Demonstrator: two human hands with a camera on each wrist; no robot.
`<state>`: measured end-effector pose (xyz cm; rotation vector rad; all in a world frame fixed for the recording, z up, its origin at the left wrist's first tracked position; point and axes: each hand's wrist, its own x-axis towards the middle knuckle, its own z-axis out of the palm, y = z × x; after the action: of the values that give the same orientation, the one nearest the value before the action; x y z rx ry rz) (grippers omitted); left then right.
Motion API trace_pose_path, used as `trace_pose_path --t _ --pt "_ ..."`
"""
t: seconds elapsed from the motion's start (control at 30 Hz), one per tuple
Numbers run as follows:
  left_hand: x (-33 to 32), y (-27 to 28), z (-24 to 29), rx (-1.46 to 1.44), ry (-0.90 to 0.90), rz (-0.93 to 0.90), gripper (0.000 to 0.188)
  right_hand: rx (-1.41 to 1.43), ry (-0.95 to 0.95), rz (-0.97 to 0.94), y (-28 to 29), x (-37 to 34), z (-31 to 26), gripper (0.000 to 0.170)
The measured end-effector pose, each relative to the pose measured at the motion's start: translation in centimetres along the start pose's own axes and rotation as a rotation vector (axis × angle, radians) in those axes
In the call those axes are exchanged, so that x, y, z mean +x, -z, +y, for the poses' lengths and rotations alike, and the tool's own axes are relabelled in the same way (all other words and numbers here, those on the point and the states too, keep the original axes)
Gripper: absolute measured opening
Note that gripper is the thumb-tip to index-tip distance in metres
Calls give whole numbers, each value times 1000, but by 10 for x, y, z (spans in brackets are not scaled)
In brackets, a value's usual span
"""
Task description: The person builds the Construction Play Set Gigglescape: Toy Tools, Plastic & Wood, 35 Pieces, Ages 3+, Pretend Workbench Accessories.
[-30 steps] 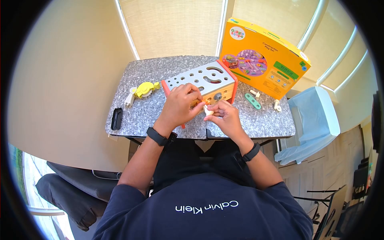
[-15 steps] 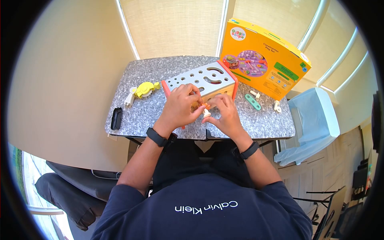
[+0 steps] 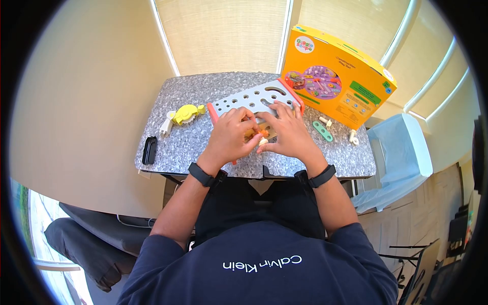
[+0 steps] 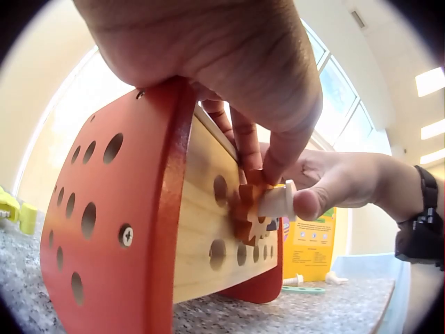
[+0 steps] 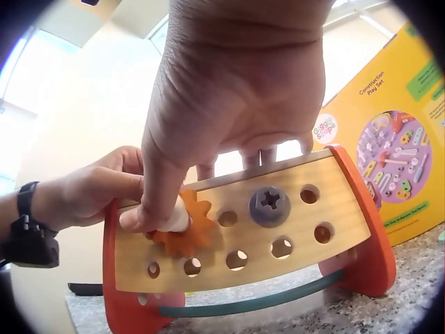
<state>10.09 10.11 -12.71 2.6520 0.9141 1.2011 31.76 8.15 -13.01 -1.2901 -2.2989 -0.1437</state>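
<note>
A toy workbench (image 3: 237,99) has a grey perforated top, wooden sides and red end panels. Against its near wooden side sits an orange gear (image 5: 198,229), with a white bolt (image 4: 277,202) through its middle. My left hand (image 3: 230,133) pinches the gear's upper edge between thumb and fingers. With the thumb, my right hand (image 3: 291,133) presses on the bolt's head; its other fingers extend over the workbench's top. A grey-purple screw (image 5: 270,207) with a cross slot sits in the same wooden side, right of the gear.
Behind the workbench at right stands a yellow box (image 3: 338,76). A green strip (image 3: 322,131) and white bolts (image 3: 354,137) lie right of the workbench. On the left are a yellow toy saw (image 3: 187,114) and a black tray-like piece (image 3: 149,150). A blue-covered chair (image 3: 399,152) adjoins the table.
My right hand has shifted from pinching the white bolt to pressing its head with the thumb, fingers spread forward over the workbench's top. My left hand stays at the gear.
</note>
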Motion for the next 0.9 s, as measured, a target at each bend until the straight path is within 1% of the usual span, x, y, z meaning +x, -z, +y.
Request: trace_pose_path --t 0.17,0.37,0.43,0.53,0.77,0.9 --pt "0 -2 0 11 -3 20 13 -7 -15 -42 2 3 -1 87" --pt "-1 -1 0 33 -18 15 12 7 -8 -33 -1 3 1 87" --pt "-1 -2 0 8 20 30 13 16 -8 -24 -2 3 1 87" --pt "-1 -1 -1 31 9 1 15 21 -3 -18 -2 1 2 87" --pt "0 -1 0 21 10 19 16 12 7 -8 -5 0 5 88" --pt "0 -1 0 13 11 21 16 1 14 12 -5 0 3 85"
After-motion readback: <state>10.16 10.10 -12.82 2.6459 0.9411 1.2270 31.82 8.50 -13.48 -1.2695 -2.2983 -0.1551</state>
